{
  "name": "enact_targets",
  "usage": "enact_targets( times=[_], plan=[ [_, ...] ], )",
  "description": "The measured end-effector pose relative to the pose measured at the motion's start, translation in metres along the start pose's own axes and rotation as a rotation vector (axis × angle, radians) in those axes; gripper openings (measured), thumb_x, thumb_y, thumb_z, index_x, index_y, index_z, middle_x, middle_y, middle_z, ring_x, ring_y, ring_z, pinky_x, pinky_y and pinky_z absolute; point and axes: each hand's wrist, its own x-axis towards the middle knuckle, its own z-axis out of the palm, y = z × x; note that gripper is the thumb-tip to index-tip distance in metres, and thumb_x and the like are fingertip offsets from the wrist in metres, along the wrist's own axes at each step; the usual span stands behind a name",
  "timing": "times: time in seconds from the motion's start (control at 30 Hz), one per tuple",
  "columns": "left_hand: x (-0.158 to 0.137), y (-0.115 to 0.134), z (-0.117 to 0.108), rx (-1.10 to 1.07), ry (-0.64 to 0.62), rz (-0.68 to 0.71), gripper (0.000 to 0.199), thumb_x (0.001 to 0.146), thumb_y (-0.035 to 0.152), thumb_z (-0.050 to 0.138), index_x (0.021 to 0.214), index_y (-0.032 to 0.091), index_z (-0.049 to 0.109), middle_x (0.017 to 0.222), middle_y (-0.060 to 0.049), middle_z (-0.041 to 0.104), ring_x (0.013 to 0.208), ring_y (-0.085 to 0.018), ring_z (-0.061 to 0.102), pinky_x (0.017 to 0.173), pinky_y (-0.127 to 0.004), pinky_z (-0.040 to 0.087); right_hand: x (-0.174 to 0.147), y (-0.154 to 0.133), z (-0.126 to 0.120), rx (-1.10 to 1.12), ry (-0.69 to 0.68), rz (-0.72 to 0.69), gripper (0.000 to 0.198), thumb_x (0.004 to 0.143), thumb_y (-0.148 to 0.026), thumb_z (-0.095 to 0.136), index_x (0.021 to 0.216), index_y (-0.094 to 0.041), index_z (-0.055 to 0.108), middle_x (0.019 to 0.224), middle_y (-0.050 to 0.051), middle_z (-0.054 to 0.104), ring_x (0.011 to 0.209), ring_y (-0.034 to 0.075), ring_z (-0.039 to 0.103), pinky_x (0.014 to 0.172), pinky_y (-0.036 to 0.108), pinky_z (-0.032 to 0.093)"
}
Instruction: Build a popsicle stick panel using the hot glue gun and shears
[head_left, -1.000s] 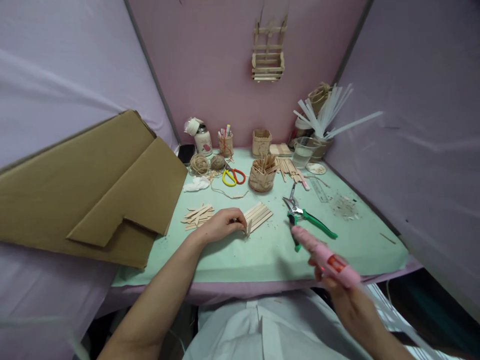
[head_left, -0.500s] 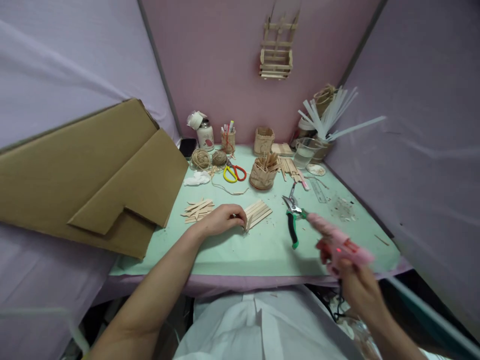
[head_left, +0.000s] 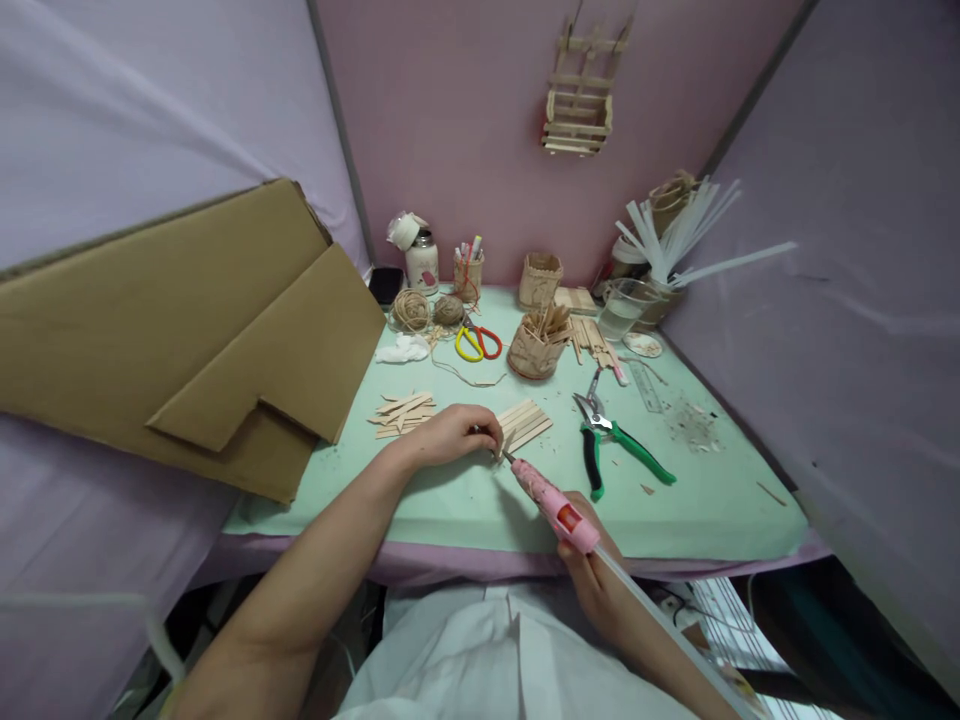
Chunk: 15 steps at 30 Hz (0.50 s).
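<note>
My right hand (head_left: 589, 555) is wrapped round a pink hot glue gun (head_left: 553, 505), a long clear glue stick (head_left: 660, 620) jutting from its back end. The gun's nozzle points up and left, right by the fingertips of my left hand (head_left: 461, 435). Those fingers pinch a small wooden piece (head_left: 502, 447) at the near left edge of a flat panel of wooden sticks (head_left: 527, 424) on the table. Whether nozzle and wood touch, I cannot tell. Left of that hand lies a loose pile of cut wooden sticks (head_left: 403, 412).
Green-handled pruning shears (head_left: 600, 435) lie open to the right. Farther back are a cup of sticks (head_left: 536, 345), scissors (head_left: 478, 342), twine balls (head_left: 411, 311) and a clear cup of water (head_left: 622, 308). Large cardboard (head_left: 187, 330) leans at the left. Wood scraps (head_left: 690, 424) lie at right.
My right hand has swung the glue gun from the right, over the shears, to my left fingertips. My left hand keeps its pinch at the stick panel. The view has shifted slightly.
</note>
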Motion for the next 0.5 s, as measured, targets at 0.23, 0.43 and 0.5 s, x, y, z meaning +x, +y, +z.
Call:
enact_targets(
  times=[0.23,0.43,0.5],
  plan=[
    [0.0008,-0.0007,0.0007,0.002,-0.007,-0.003,0.01,0.083,0.017,0.058,0.085,0.016,0.067,0.084,-0.001,0.068,0.079,-0.013,0.06,0.073,-0.023,0.045,-0.0006,0.0076,0.0074,0.081,-0.009,0.006,0.036,0.1,-0.04,0.031,0.129,-0.025,0.047,0.102,0.007,0.053,0.093,0.023,0.053,0.081,0.039,0.045],
    [0.0008,0.0,0.0004,0.029,-0.005,-0.001,0.01,0.084,0.018,0.058,0.086,0.017,0.068,0.085,-0.001,0.068,0.079,-0.013,0.06,0.074,-0.023,0.045,0.0024,0.0074,0.0102,0.065,0.034,-0.021,0.024,0.098,-0.036,0.036,0.109,-0.023,0.053,0.095,0.004,0.054,0.086,0.022,0.052,0.075,0.037,0.046],
    [0.0008,0.0008,0.0002,0.035,-0.007,-0.001,0.011,0.084,0.018,0.057,0.086,0.017,0.068,0.085,-0.001,0.068,0.08,-0.013,0.06,0.075,-0.023,0.045,0.0025,0.0072,0.0104,0.062,0.031,-0.011,0.022,0.098,-0.035,0.037,0.107,-0.022,0.052,0.096,0.005,0.054,0.086,0.022,0.052,0.075,0.037,0.046]
  ],
)
